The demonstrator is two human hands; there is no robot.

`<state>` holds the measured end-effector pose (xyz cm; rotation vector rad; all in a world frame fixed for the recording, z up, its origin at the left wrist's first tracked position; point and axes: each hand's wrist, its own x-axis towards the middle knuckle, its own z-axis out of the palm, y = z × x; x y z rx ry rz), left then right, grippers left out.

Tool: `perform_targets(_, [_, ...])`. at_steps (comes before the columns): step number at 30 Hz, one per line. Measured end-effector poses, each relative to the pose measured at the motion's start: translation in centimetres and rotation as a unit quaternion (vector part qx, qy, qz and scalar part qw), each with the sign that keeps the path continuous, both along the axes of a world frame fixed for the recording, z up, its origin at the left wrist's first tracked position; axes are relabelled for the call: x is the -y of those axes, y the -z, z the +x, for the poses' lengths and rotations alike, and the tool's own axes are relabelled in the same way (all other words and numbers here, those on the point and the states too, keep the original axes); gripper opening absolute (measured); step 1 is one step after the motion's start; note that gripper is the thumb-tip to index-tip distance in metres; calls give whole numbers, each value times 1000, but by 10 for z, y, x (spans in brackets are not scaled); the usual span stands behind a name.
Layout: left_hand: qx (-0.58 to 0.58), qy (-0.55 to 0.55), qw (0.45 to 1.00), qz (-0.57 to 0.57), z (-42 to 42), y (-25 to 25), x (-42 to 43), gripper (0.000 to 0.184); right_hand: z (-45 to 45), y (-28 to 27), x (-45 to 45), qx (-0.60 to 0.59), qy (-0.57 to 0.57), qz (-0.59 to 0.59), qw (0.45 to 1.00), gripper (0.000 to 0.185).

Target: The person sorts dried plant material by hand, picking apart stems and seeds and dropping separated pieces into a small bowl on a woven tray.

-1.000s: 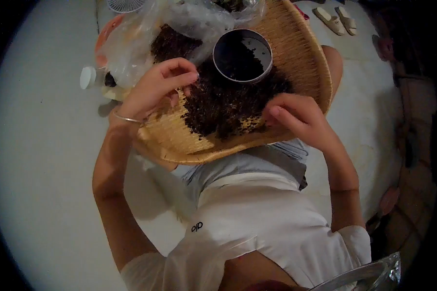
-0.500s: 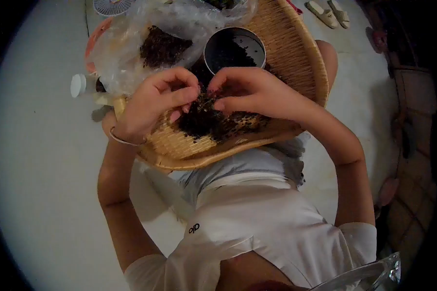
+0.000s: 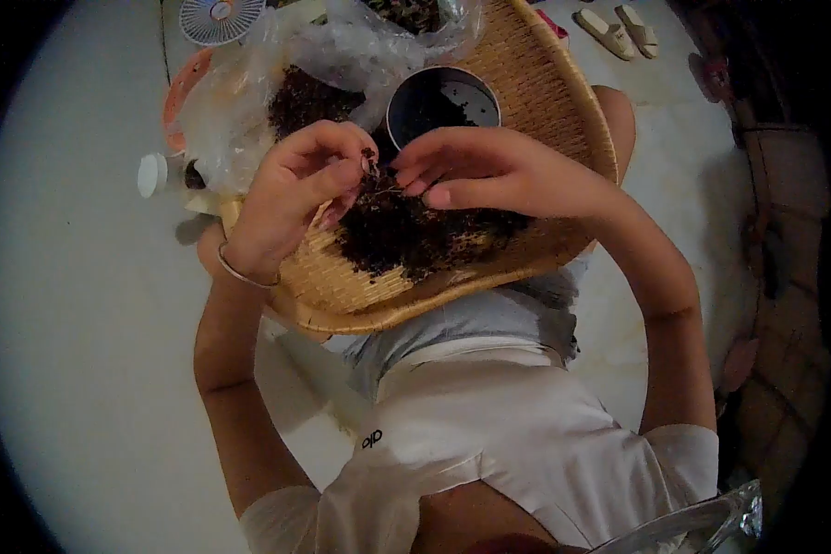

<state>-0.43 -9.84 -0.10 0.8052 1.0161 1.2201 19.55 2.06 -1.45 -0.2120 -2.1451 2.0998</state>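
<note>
My left hand [image 3: 309, 180] is closed in a pinch on a thin stem [image 3: 373, 166] with small dark bits clinging to it. Just to its right is my right hand [image 3: 503, 171], its thumb held apart from loosely curled fingers, with nothing visible between them. Under both hands lies a loose heap of dark brown, crumbly dried plant matter [image 3: 397, 235]. The heap spreads over a shallow woven basket tray [image 3: 342, 291] resting on my lap. Behind my right hand stands a round metal tin [image 3: 444, 70] partly filled with dark crumbs.
A clear plastic bag [image 3: 240, 120] with more dark plant matter [image 3: 309, 102] lies at the back left. Near it are an orange-pink rim [image 3: 177, 102], a white slatted round item [image 3: 220, 23] and a white-capped container [image 3: 152, 175]. Slippers [image 3: 609, 35] sit on the floor.
My hands have drawn slightly apart, and the right thumb and fingers have spread. The stem now shows at my left fingertips. The view has shifted a little.
</note>
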Motion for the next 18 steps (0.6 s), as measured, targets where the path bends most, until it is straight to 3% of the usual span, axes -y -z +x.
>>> perform_targets(1, [-1,3,1000,1,-1,-1,-4,11,-4,-1,1,-19,14,-148,989,34])
perform_targets(2, [-5,9,1000,19,-2,-1,-6,11,-6,-4,-1,-19,16,-147,989,34])
perform_targets(4, [-8,17,999,35,-3,0,-10,11,-9,-13,-4,41,-41,-276,959,31])
perform_targets(6, [-56,2,995,78,-1,2,-11,10,-12,-12,-5,50,-42,-290,955,28])
perform_targets(18, [-50,-19,996,68,1,-3,-5,9,-7,-3,0,70,-25,-368,927,17])
